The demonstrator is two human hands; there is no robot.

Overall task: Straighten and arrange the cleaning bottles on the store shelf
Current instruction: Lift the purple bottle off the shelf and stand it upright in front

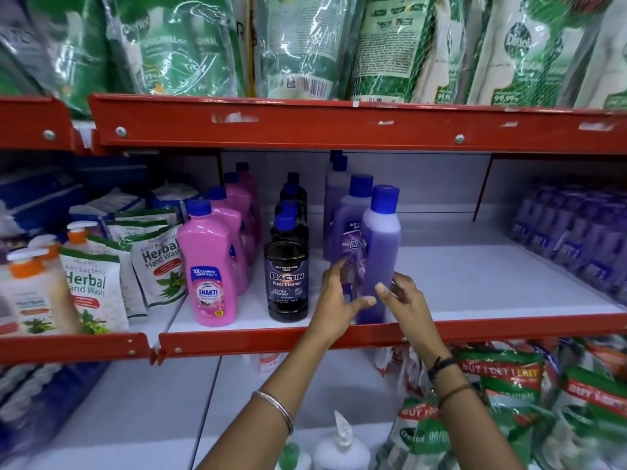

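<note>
A purple bottle with a blue cap stands at the front of the white middle shelf, its label turned to the left side. My left hand presses its left side and my right hand its right side, fingers spread around the base. Behind it runs a row of more purple bottles. To the left stand a row of black Bactin floor cleaner bottles and a row of pink Shakti bottles, all with blue caps.
Herbal hand wash pouches and pump bottles fill the left bay. Purple multipacks sit at the far right. Green refill pouches hang above the red shelf lip. More pouches lie on the lower shelf.
</note>
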